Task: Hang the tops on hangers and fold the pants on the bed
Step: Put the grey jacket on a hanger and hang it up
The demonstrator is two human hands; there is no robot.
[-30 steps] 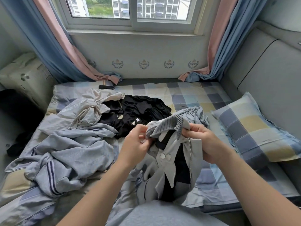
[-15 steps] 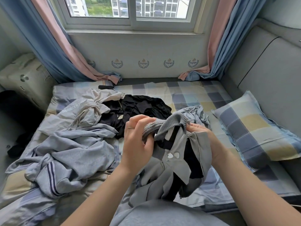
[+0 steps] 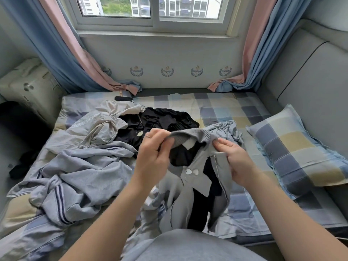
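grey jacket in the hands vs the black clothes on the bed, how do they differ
The grey jacket is held up off the bed by the left hand and right hand at its ribbed collar; the black clothes lie untouched in a crumpled heap. The jacket is pale grey with a dark lining and two heart shapes; the black clothes are almost wholly black. Neither is on a hanger.

Soft daylight from the window (image 3: 153, 8); sharp centre, edges bowed.

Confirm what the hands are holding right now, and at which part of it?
Both hands hold the grey zip-up top by its ribbed collar: left hand at the collar's left end, right hand at the right end, near the zipper. The rest hangs toward the bed.
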